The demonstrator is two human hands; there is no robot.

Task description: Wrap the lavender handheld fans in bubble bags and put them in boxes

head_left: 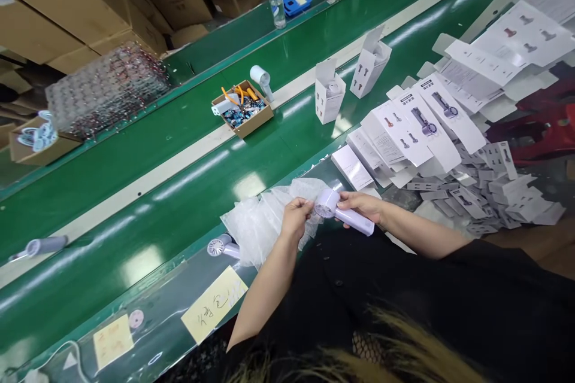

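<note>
A lavender handheld fan (357, 222) is held in my right hand (362, 204), its round head to the left and its handle slanting down to the right. My left hand (296, 215) is beside the fan head with its fingertips pinched; what lies between them is too small to make out. Under and behind that hand spreads a pile of translucent plastic bags (256, 224). Another lavender fan (220, 245) lies at the pile's left end, partly covered by it.
Flattened printed boxes (413, 119) are stacked on the right. Two open boxes (330, 93) stand on the green conveyor belt (188, 191). Beyond are a small parts carton (251, 122), a white fan (260, 78) and a bottle (275, 0). Yellow notes (214, 305) lie front left.
</note>
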